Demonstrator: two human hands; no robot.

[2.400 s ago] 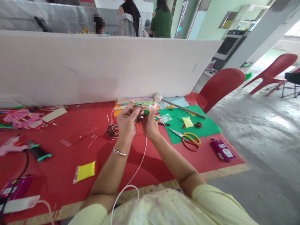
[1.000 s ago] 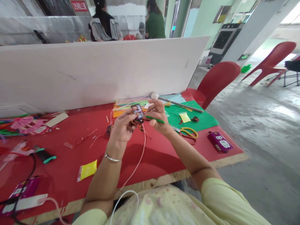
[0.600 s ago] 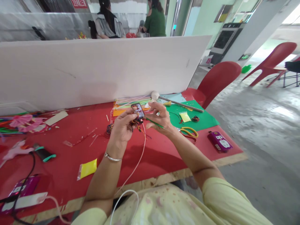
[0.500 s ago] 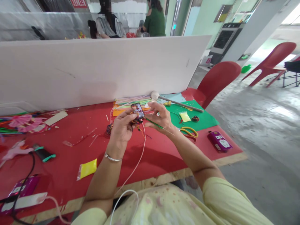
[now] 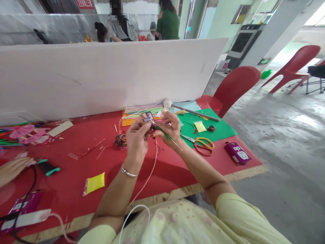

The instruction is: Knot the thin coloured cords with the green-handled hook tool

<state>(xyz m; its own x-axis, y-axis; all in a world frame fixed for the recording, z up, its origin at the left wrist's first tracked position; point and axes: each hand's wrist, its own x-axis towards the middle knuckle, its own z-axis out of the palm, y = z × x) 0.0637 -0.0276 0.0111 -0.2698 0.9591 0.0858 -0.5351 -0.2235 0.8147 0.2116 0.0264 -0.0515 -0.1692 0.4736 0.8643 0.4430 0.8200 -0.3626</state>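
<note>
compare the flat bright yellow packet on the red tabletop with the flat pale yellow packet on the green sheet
The bright yellow packet is a stronger yellow than the pale yellow packet.
The bright yellow packet lies on the red tabletop, the pale yellow packet on the green sheet.
Both lie flat and are roughly four-sided.

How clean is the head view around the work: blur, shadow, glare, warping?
In the head view, fine detail is soft on the bundle of coloured cords and slim green-handled tool; a soft shadow darkens the red tabletop below the hands; glare whitens patches of grey floor; lens distortion seems to stretch the right-edge red chair.
</note>
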